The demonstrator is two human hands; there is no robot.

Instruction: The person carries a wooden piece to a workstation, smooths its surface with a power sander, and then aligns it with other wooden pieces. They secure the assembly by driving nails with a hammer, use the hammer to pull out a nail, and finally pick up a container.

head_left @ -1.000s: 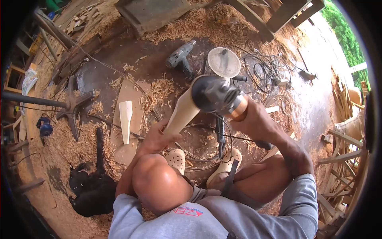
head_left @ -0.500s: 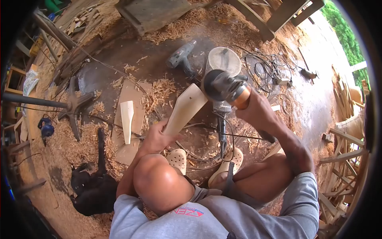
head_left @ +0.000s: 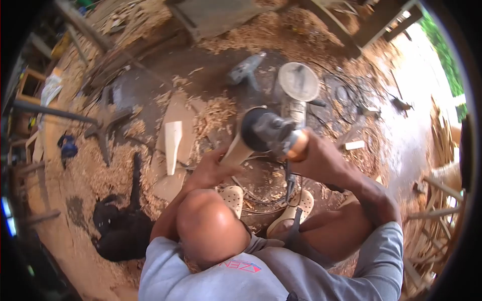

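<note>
Fingers of the left hand [head_left: 213, 168] blurred, wrapped around the near end of a pale wooden piece [head_left: 236, 152]; those of the right hand [head_left: 319, 155] grip the orange-brown end of a handheld power tool [head_left: 273, 133]. Wooden piece is between the two hands, above the floor, its far part behind the tool's round dark head; contact between them cannot be confirmed from this angle. Beyond: a floor tool with a round pale disc [head_left: 299, 82], a grey pistol-shaped tool [head_left: 246, 70] to its left, tangled cables [head_left: 346, 93] to its right. Left of the work, a second pale shaped piece [head_left: 173, 145] lies on a flat brown sheet [head_left: 181, 120]. Floor [head_left: 175, 60] dark, patchily covered with curled shavings [head_left: 216, 110], thicker toward the left, where a black animal [head_left: 125, 236] lies. Room edges: wooden lengths [head_left: 437, 215] jumbled at right, wooden framework [head_left: 386, 20] at top right, green foliage [head_left: 439, 50] beyond a brightly lit strip.
</note>
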